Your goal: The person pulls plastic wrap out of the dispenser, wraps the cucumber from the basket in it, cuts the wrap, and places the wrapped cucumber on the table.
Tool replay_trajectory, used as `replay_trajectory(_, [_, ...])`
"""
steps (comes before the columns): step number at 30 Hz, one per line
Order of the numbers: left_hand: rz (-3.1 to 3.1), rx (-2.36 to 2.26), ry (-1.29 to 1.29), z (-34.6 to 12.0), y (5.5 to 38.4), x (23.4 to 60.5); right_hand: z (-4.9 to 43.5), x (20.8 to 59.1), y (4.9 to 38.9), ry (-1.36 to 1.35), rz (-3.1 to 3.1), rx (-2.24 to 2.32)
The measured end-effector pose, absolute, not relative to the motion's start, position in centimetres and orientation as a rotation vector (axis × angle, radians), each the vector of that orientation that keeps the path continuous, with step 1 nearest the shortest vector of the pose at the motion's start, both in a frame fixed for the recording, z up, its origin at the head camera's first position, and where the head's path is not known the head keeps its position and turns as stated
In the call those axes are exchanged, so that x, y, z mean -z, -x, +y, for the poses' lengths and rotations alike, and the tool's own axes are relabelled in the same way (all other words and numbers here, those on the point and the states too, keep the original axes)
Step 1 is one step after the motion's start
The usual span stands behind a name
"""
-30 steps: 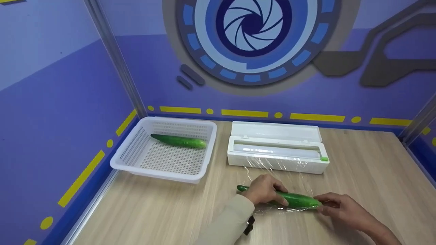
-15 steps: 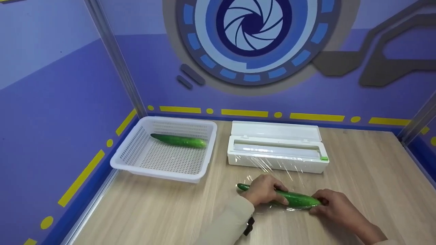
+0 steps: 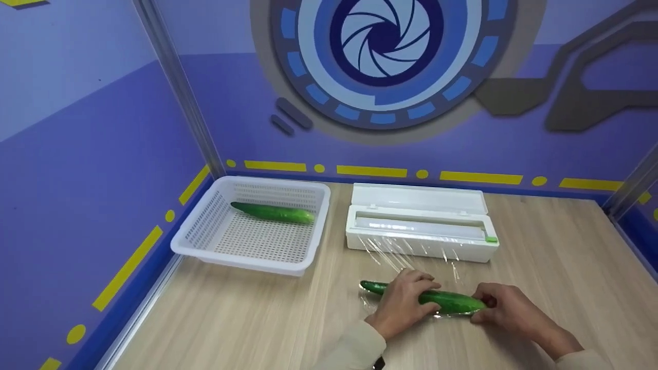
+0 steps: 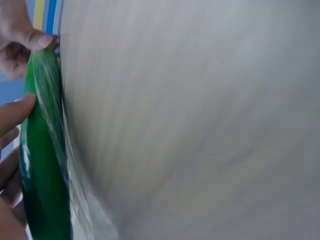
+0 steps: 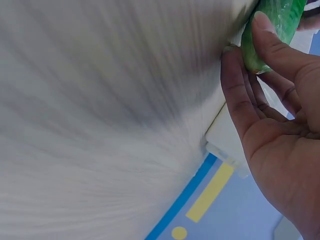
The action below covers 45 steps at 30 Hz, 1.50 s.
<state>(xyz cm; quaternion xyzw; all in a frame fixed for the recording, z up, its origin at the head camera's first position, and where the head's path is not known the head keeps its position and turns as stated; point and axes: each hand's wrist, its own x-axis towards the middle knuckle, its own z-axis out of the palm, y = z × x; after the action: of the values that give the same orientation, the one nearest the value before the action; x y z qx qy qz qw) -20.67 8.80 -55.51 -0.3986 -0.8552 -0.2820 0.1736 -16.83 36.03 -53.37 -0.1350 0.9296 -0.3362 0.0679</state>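
A green cucumber lies crosswise on the table, with clear plastic wrap clinging along its near side. My left hand grips it around the middle, thumb on the near side and fingers over the far side. At its right end, my right hand holds the tip and the film there between thumb and fingers. In the right wrist view the thumb presses on the wrapped tip. A sheet of film stretches from the cucumber back to the white wrap dispenser. The cucumber's middle is partly hidden by my left hand.
The dispenser's lid stands open behind a roll of film; a green piece sits at its right end. To the left is a white perforated basket holding another cucumber. Blue-purple panels wall in the table's back and left.
My left hand's fingers have shifted and lifted slightly on the cucumber. My right hand has closed in from a looser hold at the tip. The cucumber lies almost where it was.
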Motion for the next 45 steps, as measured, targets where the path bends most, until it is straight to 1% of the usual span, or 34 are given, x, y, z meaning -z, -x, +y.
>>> replay_trajectory(6, [-2.237, 0.88, 1.132, 6.5, 19.4, 55.2, 35.6, 53.5, 16.8, 0.416, 2.78, 1.032])
replay_trajectory(10, [-2.355, 0.885, 1.147, 3.8, 18.8, 54.7, 35.6, 53.5, 16.6, 0.428, 2.781, 1.03])
replay_trajectory(13, [-2.507, 0.783, 1.138, 1.9, 18.5, 54.6, 35.8, 53.3, 16.6, 0.434, 2.778, 1.026])
replay_trajectory(17, [-2.705, 0.68, 1.031, -0.4, 18.2, 55.0, 36.0, 53.1, 16.7, 0.438, 2.77, 1.04])
replay_trajectory(21, [-2.834, 0.706, 0.878, -2.1, 18.2, 55.0, 36.0, 53.0, 16.9, 0.432, 2.753, 1.061])
replay_trajectory(24, [-2.887, 0.739, 0.846, -2.8, 18.3, 54.9, 36.0, 53.0, 16.9, 0.421, 2.746, 1.06])
replay_trajectory(27, [-2.894, 0.738, 0.893, -3.1, 18.3, 55.0, 36.0, 53.1, 16.9, 0.411, 2.75, 1.051])
replay_trajectory(34, [-2.747, 0.583, 1.094, -3.5, 17.8, 55.5, 35.9, 53.1, 16.8, 0.41, 2.738, 1.06])
replay_trajectory(39, [-2.611, 0.638, 1.102, -3.4, 17.9, 55.1, 36.0, 53.0, 16.8, 0.381, 2.738, 1.051])
replay_trajectory(45, [-2.556, 0.819, 1.194, -3.6, 18.1, 55.1, 36.1, 53.1, 16.8, 0.412, 2.748, 1.057])
